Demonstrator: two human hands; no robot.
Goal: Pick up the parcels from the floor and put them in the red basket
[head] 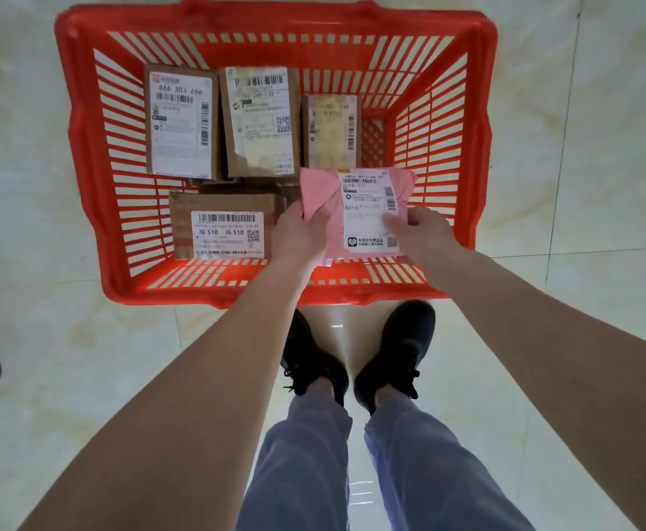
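Pink parcel (355, 208) is pinched at its near edge by left hand (302, 235) and right hand (421, 231) over the red basket (84, 155).

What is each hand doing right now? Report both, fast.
Left hand: holding the pink parcel by its left edge.
Right hand: holding the same parcel by its right edge.

the pale tiled floor (45, 339) carries the red basket (84, 155) just beyond the grip and two black shoes (394, 350) below it.
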